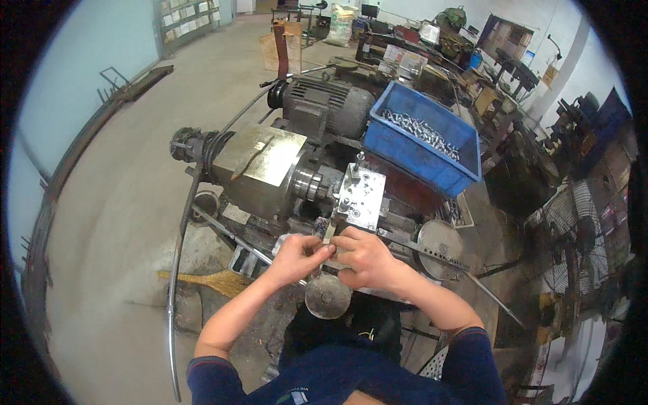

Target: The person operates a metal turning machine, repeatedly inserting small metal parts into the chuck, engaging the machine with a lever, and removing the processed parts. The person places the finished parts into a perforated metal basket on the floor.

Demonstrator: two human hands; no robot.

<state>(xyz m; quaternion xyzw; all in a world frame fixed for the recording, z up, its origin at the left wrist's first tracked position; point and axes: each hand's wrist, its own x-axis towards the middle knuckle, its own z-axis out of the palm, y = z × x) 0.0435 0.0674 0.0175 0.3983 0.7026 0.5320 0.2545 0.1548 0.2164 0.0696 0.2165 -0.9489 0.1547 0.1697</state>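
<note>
My left hand [300, 258] and my right hand [366, 258] meet in front of a small lathe-like machine. The left thumb and fingers are pinched together, and the right fingers are curled in close beside them. Anything between the fingertips is too small or too hidden to name. Just beyond them stands a narrow brass-coloured piece [329, 233]. Past that, a bright metal plate with holes and bolts [368, 196] sits to the right of the spindle [309, 183]. Below my hands is a round grey metal disc [327, 297].
A blue plastic bin [466, 177] of small shiny metal parts stands behind the plate. A ribbed motor [327, 104] is left of it. Long metal rods [177, 290] curve along the left, near a straw broom [212, 280]. A floor fan [567, 233] stands at right.
</note>
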